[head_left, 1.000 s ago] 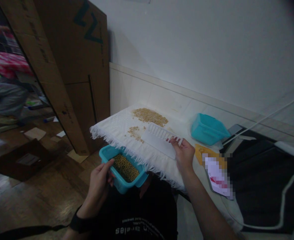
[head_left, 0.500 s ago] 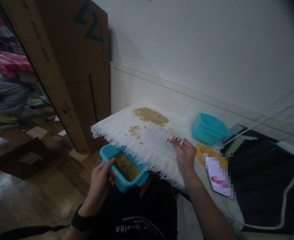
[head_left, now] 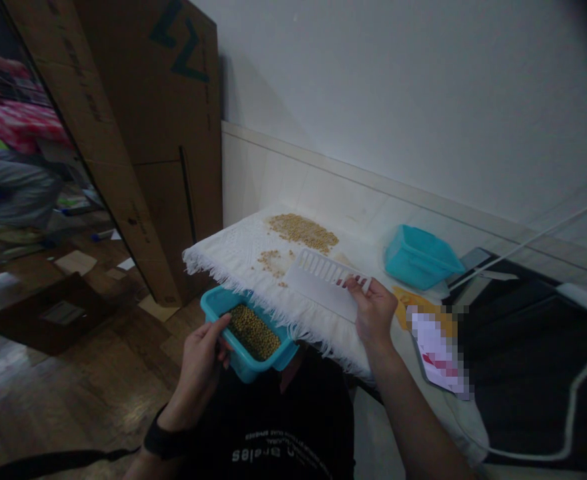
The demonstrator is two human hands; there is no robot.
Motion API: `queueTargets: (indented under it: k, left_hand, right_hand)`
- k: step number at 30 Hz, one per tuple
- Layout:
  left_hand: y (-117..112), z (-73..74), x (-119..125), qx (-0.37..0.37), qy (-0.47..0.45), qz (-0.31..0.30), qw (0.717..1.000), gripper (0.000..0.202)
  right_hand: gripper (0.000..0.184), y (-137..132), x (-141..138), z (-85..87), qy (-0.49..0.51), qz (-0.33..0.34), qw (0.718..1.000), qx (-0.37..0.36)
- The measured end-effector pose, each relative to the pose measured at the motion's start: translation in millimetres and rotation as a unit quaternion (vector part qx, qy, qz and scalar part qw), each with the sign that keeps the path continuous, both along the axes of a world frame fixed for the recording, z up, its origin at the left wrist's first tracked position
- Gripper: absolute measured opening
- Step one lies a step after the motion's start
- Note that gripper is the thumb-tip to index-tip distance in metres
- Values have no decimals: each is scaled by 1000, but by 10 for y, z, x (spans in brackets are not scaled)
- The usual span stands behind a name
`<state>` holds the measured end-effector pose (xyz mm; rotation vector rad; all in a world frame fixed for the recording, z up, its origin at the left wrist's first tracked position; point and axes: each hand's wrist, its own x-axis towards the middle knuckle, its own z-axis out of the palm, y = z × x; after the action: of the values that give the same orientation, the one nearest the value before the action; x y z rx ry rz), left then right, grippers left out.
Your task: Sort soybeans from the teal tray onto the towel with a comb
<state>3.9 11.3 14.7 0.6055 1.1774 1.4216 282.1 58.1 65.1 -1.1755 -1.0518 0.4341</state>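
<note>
My left hand (head_left: 204,350) is closed on the near-left rim of a blue plastic container (head_left: 249,373), just below the table's front edge. Small greenish-yellow beans (head_left: 258,335) lie inside it. In my right hand (head_left: 374,308), fingers closed, is a flat white plastic slotted scraper (head_left: 323,291), with its row of slots toward the back. It hovers over or rests on the white fringed cloth (head_left: 233,250); I cannot tell which. Behind and left of it, a spread of pale beans (head_left: 303,231) lies on the cloth, with a smaller scatter (head_left: 272,262) nearer the front.
Right of the cloth's middle stands a second blue container (head_left: 420,257). Near my right forearm lie a yellow packet (head_left: 408,303) and a phone (head_left: 438,363), partly pixelated. White cables (head_left: 570,400) cross a black surface at right. A tall cardboard box (head_left: 168,133) borders the left; a person sits beyond.
The scraper and my right hand have shifted very slightly to the right, partly with the camera's view. My left hand keeps its hold on the container.
</note>
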Motion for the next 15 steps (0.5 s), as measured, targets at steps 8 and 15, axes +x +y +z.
queueTargets:
  k: [8, 15]
  left_hand:
    - [-6, 3, 3, 3, 10, -8, 1000, 40]
    - [-5, -8, 3, 1, 2, -11, 1000, 41]
  right_hand:
    - [31, -15, -36, 14, 7, 4, 1000, -9]
    - [32, 7, -30, -70, -10, 23, 1000, -6]
